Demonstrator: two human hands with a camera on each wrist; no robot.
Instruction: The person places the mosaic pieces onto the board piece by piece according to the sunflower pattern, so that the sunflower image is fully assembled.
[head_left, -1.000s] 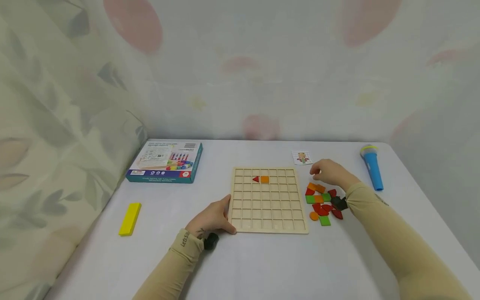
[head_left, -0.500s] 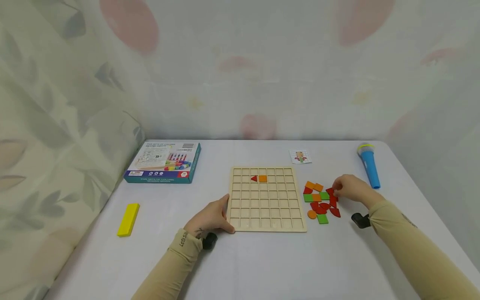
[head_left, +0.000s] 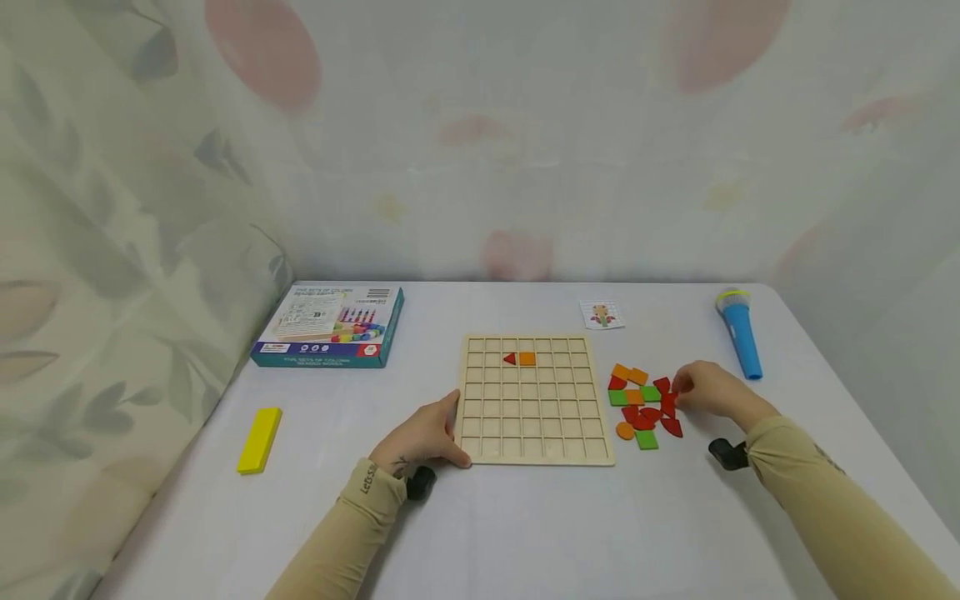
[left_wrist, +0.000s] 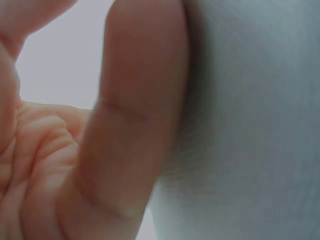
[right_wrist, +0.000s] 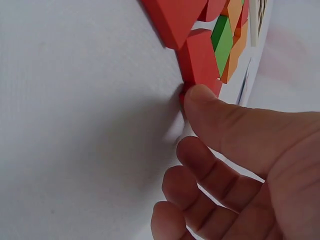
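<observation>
A wooden grid board lies mid-table, with a red triangle and an orange square in its cells. My left hand rests at the board's near left corner, thumb along the front edge and fingers at the left side. The left wrist view shows the thumb stretched out, apart from the other fingers. At the right side of the pile of flat coloured pieces, my right hand pinches a red piece, mostly hidden under the thumb. Its other visible fingers are bent below the thumb.
Green squares, orange pieces and several red ones lie right of the board. A pattern card sits behind, and a blue toy microphone far right. On the left are a boxed set and a yellow block.
My right hand has moved from above the pile to its right side and down to the red pieces. The left hand has stayed at the board's corner.
</observation>
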